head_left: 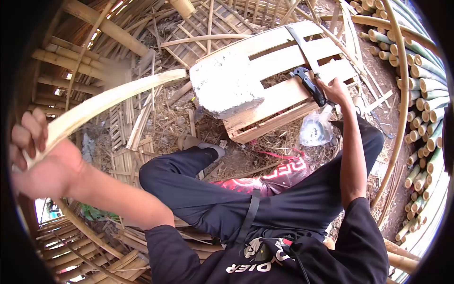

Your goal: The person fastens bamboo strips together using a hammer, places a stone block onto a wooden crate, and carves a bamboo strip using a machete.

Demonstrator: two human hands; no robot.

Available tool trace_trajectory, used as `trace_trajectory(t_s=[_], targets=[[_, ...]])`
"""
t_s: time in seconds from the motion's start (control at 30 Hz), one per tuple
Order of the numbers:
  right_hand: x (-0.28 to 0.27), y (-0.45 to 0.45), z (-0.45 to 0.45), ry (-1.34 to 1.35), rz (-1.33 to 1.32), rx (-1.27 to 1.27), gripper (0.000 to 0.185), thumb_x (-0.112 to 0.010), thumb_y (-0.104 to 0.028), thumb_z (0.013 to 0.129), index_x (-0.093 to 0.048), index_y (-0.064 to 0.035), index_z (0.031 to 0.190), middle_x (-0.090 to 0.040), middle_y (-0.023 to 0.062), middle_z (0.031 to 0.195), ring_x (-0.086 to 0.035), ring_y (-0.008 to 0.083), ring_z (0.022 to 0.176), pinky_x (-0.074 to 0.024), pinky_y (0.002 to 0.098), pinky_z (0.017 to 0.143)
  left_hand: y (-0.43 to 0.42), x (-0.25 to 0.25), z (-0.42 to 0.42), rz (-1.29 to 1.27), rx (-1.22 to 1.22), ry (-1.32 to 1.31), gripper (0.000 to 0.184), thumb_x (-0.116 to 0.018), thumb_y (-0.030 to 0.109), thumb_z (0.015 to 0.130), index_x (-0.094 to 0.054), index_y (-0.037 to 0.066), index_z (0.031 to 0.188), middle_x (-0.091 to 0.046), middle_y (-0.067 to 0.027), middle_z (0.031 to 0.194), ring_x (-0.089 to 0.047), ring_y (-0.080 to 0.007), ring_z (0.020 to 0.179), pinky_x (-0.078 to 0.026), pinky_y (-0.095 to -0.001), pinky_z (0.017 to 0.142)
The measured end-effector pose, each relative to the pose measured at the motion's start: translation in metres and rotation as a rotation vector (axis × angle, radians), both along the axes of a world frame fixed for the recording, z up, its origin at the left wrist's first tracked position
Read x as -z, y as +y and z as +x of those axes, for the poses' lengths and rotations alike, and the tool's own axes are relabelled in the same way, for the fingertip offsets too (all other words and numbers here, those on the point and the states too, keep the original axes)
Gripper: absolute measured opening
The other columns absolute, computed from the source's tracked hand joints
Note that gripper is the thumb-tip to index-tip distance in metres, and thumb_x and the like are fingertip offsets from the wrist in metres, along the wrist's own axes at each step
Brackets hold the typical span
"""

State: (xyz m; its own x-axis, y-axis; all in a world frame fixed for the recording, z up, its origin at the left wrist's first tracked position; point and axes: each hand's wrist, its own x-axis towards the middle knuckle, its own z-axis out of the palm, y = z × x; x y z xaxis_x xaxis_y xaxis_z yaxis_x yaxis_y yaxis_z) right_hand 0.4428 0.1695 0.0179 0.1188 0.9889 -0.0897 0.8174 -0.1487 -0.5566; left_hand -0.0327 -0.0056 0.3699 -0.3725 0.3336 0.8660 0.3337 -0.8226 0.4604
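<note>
My left hand (45, 156) is closed round the near end of a long pale bamboo strip (104, 98), whose far end reaches the left edge of a whitish block (224, 83). The block rests on a slatted wooden crate (279, 102). At the crate's right side my right hand (333, 90) is closed on the handle of a long-bladed knife (302, 47), its blade lying across the slats and pointing away from me. Beside that hand, on the crate, lies a black and blue tool (309, 86).
A clear plastic bag (315, 130) sits on the ground by the crate's near right corner. Stacked bamboo poles (425, 99) line the right side. Woven bamboo panels (208, 38) lie beyond the crate. My crossed legs (189, 170) are near it.
</note>
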Motion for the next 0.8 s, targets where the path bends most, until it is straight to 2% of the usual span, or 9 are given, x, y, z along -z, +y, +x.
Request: trace_trajectory(t_s=[0.1, 0.2, 0.27, 0.33, 0.37, 0.5, 0.63, 0.73, 0.8], targets=[[0.031, 0.010, -0.001, -0.052, 0.041, 0.009, 0.078, -0.069, -0.060, 0.085, -0.065, 0.0164, 0.100, -0.068, 0.0348, 0.089, -0.070, 0.0424, 0.089, -0.0541, 0.0468, 0.080, 0.024, -0.013, 0.007, -0.063, 0.156, 0.019, 0.033, -0.052, 0.024, 0.082, -0.024, 0.017, 0.065, -0.018, -0.0004, 0.064, -0.020, -0.0134, 0.058, -0.020, -0.0320, 0.060], [0.032, 0.019, -0.001, 0.027, 0.093, -0.119, 0.062, -0.062, -0.048, 0.093, -0.067, 0.0138, 0.101, -0.068, 0.0359, 0.090, -0.070, 0.0444, 0.093, -0.0533, 0.0482, 0.083, 0.023, -0.053, -0.010, -0.206, 0.405, 0.199, 0.031, -0.054, 0.025, 0.086, -0.039, 0.010, 0.063, -0.034, -0.0030, 0.063, -0.039, -0.0177, 0.059, -0.038, -0.0350, 0.065], [0.030, 0.018, -0.004, 0.019, 0.069, -0.050, 0.065, -0.057, -0.050, 0.095, -0.067, 0.0140, 0.100, -0.067, 0.0366, 0.089, -0.070, 0.0451, 0.091, -0.0530, 0.0483, 0.083, 0.028, -0.082, 0.024, 0.112, -0.248, 0.059, 0.030, -0.052, 0.021, 0.090, -0.054, -0.002, 0.072, -0.053, -0.0092, 0.071, -0.060, -0.0313, 0.074, -0.053, -0.0485, 0.090], [0.028, 0.020, -0.008, 0.008, 0.098, -0.046, 0.077, -0.051, -0.058, 0.097, -0.064, 0.0176, 0.095, -0.065, 0.0363, 0.082, -0.068, 0.0467, 0.078, -0.0521, 0.0509, 0.077, 0.052, -0.094, 0.017, 0.023, -0.081, 0.140, 0.029, -0.050, 0.020, 0.092, -0.052, -0.001, 0.072, -0.050, -0.0082, 0.070, -0.057, -0.0291, 0.071, -0.051, -0.0457, 0.085], [0.023, 0.026, -0.007, 0.145, -0.047, 0.084, 0.068, -0.050, -0.052, 0.100, -0.061, 0.0129, 0.084, -0.059, 0.0202, 0.062, -0.063, 0.0326, 0.057, -0.0490, 0.0455, 0.056, 0.069, -0.100, 0.007, -0.070, 0.081, 0.198, 0.028, -0.048, 0.020, 0.093, -0.049, 0.001, 0.072, -0.047, -0.0072, 0.068, -0.053, -0.0269, 0.068, -0.049, -0.0429, 0.081], [-0.011, 0.010, -0.024, 0.574, -0.072, 0.181, 0.063, -0.053, -0.063, 0.097, -0.063, -0.0019, 0.082, -0.053, 0.0015, 0.059, -0.050, 0.0130, 0.047, -0.0396, 0.0303, 0.045, 0.113, -0.119, -0.026, -0.428, 0.735, 0.392, 0.029, -0.040, 0.017, 0.099, -0.039, 0.008, 0.071, -0.034, -0.0033, 0.062, -0.038, -0.0181, 0.057, -0.041, -0.0317, 0.063], [-0.110, -0.063, -0.064, 0.783, -0.052, 0.198, 0.055, -0.058, -0.063, 0.095, -0.056, -0.0094, 0.082, -0.045, -0.0033, 0.062, -0.042, 0.0057, 0.045, -0.0328, 0.0231, 0.041, 0.131, -0.093, 0.020, -0.266, 0.342, 0.126, 0.030, -0.044, 0.015, 0.094, -0.029, 0.013, 0.068, -0.023, 0.0009, 0.062, -0.024, -0.0129, 0.056, -0.028, -0.0293, 0.059], [-0.182, -0.131, -0.103, 1.019, -0.055, 0.024, 0.051, -0.053, -0.055, 0.101, -0.060, -0.0043, 0.095, -0.046, -0.0041, 0.060, -0.042, 0.0048, 0.044, -0.0311, 0.0222, 0.039, 0.161, -0.106, -0.004, -0.317, 0.840, 0.106, 0.050, -0.051, 0.059, 0.100, -0.036, 0.020, 0.072, -0.030, 0.0055, 0.060, -0.032, -0.0082, 0.049, -0.025, -0.0237, 0.045], [-0.209, -0.159, -0.129, 1.125, -0.063, -0.079, 0.048, -0.049, -0.048, 0.105, -0.062, -0.0018, 0.102, -0.047, -0.0040, 0.060, -0.044, 0.0054, 0.043, -0.0336, 0.0226, 0.038, 0.138, -0.072, 0.063, -0.098, 0.488, 0.048, 0.050, -0.051, 0.060, 0.099, -0.035, 0.020, 0.074, -0.026, 0.0057, 0.060, -0.027, -0.0078, 0.048, -0.022, -0.0237, 0.044]])
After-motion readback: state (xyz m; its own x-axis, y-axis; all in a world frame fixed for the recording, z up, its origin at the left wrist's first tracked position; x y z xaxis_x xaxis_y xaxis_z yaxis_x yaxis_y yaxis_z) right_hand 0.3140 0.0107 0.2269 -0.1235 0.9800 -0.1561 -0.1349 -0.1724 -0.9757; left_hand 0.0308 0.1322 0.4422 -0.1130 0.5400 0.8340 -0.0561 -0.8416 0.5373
